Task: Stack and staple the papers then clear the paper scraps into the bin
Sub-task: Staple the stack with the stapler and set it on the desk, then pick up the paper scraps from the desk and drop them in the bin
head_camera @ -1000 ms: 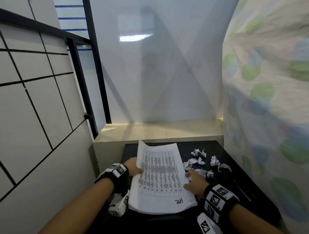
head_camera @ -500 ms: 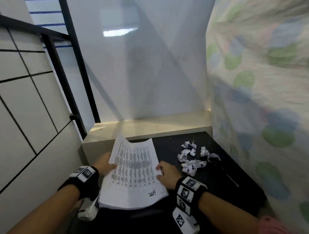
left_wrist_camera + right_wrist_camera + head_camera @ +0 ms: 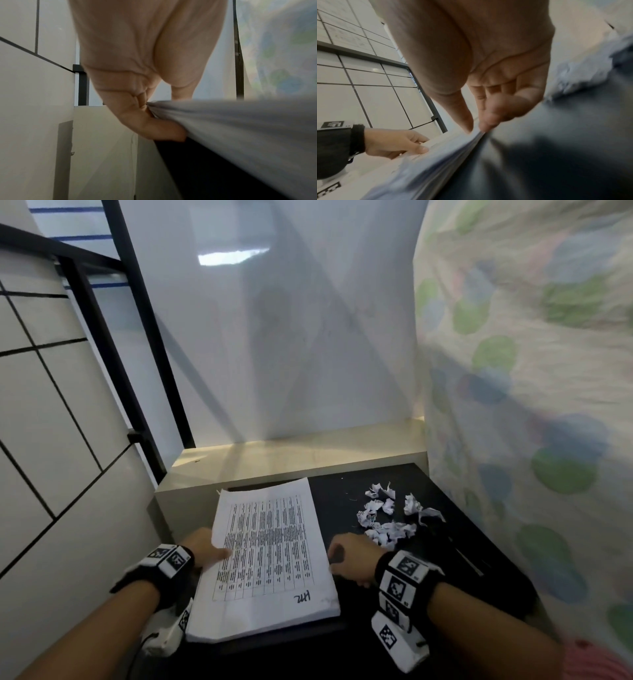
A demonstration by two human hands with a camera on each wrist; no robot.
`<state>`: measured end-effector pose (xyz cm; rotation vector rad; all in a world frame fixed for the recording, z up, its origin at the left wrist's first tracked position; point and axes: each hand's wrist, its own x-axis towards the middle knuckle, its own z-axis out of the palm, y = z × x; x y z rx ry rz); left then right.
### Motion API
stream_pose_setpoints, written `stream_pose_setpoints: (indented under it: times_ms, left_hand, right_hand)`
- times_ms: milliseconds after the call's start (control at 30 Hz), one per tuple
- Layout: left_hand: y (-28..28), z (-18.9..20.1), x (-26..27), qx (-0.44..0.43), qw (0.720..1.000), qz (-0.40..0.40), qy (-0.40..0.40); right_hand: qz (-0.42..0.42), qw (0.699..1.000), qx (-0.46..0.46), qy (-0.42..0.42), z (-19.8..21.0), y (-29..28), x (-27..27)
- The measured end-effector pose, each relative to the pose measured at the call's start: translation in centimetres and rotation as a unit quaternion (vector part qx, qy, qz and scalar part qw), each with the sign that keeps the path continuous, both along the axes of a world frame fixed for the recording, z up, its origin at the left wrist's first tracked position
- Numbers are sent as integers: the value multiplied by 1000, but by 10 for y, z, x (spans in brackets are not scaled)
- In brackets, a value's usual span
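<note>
Both hands square the stack [image 3: 270, 556] on the table [image 3: 346, 494], low in the frame's centre.
Left hand [image 3: 202, 546] pinches the stack's left edge, right hand [image 3: 352, 563] pinches its right edge. The stack's near-left corner seems to overhang the table, so loosening either grip could let sheets slide off or fan. Open room lies centre-right; the scraps [image 3: 387, 515] crowd the right, and neither stapler nor bin is seen.

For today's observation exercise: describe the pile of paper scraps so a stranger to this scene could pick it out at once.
Start at the black table below the white wall. Both hands hold a flat stack of printed papers on its left side; look right of that stack, beyond the right hand. There lies the pile of paper scraps: small, white, crumpled bits, not flat sheets.
</note>
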<state>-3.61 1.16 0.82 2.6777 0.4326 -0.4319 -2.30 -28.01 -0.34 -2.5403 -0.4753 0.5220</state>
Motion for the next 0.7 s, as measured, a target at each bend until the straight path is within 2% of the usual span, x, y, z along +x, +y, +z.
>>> stream_pose_setpoints:
  times_ms: [200,333,433,500,600,700]
  left_hand:
    - [3,3,8,29,998,-55,30]
    - [-14,45,12,98,993,-64,9]
    - [-40,77,16,113,990,-80,-29]
    - [-67,86,20,93,987,-123,-40]
    - [-115,81,31,66,974,-209,-61]
    - [-159,56,49,58,961,-265,-51]
  right_hand:
    - [-41,988,-92,-120,13,-47,30]
    - [-36,980,-177,-83,12,-56,46]
    - [-1,982,-173,-78,11,-58,58]
    - [-13,981,-165,-99,15,-60,66]
    - [-50,975,-175,-127,20,-66,78]
    - [-57,974,-165,-142,24,-75,86]
